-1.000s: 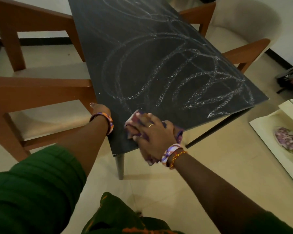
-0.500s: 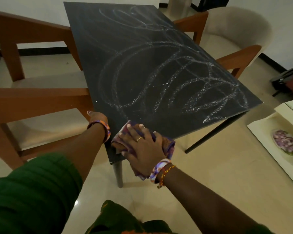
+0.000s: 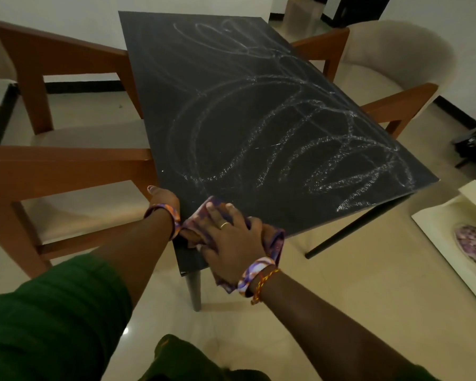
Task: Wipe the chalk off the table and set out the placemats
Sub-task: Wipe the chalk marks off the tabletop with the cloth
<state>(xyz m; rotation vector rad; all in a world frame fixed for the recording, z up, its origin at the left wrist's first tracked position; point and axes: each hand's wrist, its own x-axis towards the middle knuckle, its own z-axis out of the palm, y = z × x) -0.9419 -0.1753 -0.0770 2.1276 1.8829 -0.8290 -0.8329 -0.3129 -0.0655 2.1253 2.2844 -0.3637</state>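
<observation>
At the near corner of the dark table (image 3: 231,111), the right hand (image 3: 231,237) lies flat on a purple patterned cloth (image 3: 272,240), its fingers (image 3: 212,213) spread and nearly straight, pressing the cloth onto the tabletop. Part of the cloth hangs over the near edge below the wrist. That hand wears a gold ring, and the wrist carries a purple-and-white band and a red-and-yellow cord. The left hand (image 3: 164,196) sits on the table's left edge just beside the cloth; its fingers curl over the edge out of sight, so I cannot tell whether it clasps the edge or merely rests there. Its wrist has a purple-and-orange band. White chalk scribbles (image 3: 300,149) loop across most of the tabletop, from the far end to the right-hand corner; the patch right by the cloth looks darker and cleaner. 2 wooden chairs with pale seats stand at the left side (image 3: 66,166), and 1 rounded pale armchair (image 3: 396,67) with wooden arms stands at the right. On the floor to the right, well apart from the table, a pale board carries a round purple-patterned placemat (image 3: 473,246), partly cut off by the frame edge. Green sleeves show at the bottom.
</observation>
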